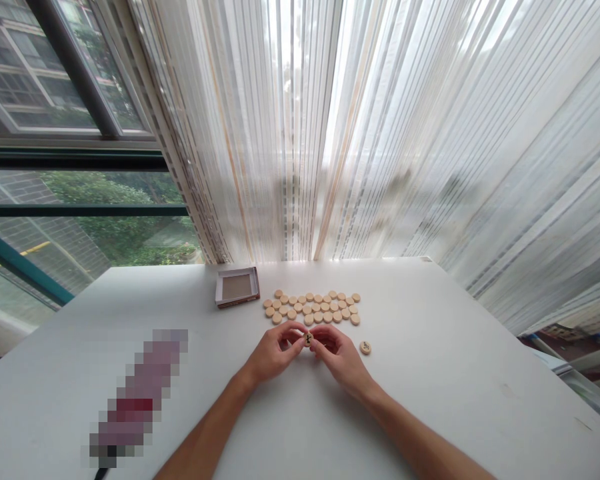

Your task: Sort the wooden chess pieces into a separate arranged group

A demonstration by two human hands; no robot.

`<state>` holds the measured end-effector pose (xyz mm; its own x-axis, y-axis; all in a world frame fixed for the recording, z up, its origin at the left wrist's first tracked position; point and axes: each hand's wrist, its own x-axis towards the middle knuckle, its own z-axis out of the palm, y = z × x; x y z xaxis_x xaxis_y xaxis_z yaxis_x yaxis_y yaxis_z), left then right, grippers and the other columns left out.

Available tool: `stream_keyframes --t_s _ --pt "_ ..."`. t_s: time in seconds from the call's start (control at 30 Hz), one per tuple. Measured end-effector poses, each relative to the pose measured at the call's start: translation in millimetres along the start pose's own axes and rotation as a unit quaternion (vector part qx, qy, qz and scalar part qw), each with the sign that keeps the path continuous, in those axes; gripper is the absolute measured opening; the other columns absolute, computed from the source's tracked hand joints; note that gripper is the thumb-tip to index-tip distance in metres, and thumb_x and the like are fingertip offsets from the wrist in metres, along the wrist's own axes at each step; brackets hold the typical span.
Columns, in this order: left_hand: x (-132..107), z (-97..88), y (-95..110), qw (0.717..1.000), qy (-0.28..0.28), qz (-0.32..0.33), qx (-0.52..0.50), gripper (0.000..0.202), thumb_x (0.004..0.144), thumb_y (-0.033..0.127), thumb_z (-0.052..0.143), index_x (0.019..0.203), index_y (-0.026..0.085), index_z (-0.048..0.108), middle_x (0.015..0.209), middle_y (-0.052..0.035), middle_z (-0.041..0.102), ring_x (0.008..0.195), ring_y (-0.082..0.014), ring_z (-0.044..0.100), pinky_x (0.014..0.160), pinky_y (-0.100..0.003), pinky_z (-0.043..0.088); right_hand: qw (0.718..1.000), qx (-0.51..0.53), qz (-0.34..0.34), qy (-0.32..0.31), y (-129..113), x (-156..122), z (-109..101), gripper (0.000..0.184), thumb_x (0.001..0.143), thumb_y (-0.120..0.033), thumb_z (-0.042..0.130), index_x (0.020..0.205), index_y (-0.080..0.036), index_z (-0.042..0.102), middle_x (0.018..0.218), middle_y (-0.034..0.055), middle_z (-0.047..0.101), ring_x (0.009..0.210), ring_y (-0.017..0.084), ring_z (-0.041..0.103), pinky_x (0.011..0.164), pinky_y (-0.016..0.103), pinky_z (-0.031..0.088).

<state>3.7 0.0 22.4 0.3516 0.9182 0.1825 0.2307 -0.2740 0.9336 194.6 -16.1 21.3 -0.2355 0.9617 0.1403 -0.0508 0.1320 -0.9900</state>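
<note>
The left hand (273,353) and right hand (337,355) meet over the middle of the white bench (430,373), together pinching one round wooden disc (308,339) in their fingertips, its marked face toward the camera. Just beyond them a cluster of like discs (313,308) lies in rough rows, and a lone disc (365,347) lies flat beside the right hand, the nearer one. Left of the cluster a shallow open box (237,287) shows only its brown floor.

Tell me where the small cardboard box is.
In the head view the box lies on the table, left of centre near the curtain, just left of the cluster of wooden discs and beyond the left hand.
</note>
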Motion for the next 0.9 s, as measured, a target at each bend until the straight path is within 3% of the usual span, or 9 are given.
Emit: stream_keyframes --t_s 0.57,0.9 --pt "0.7 1.4 -0.4 1.0 0.007 -0.005 -0.003 0.027 0.092 0.041 0.06 0.105 0.019 0.068 0.086 -0.0052 0.075 0.078 -0.0197 0.069 0.068 -0.027 0.05 1.0 -0.002 -0.006 0.01 3.6 -1.4 0.4 0.027 0.09 -0.041 0.065 0.109 -0.023 0.07 0.093 0.0051 0.072 0.083 0.02 0.068 0.078 0.033 0.055" --pt "1.2 1.4 -6.6 1.0 0.012 -0.006 0.004 0.024 0.093 0.038 0.059 0.105 0.019 0.067 0.087 -0.0053 0.076 0.076 -0.019 0.069 0.067 -0.026 0.05 1.0 -0.004 -0.012 -0.005 7.4 -3.9 0.4 0.019 0.09 -0.038 0.068 0.1 -0.022 0.064 0.086 0.0018 0.069 0.082 0.019 0.068 0.073 0.03 0.054"
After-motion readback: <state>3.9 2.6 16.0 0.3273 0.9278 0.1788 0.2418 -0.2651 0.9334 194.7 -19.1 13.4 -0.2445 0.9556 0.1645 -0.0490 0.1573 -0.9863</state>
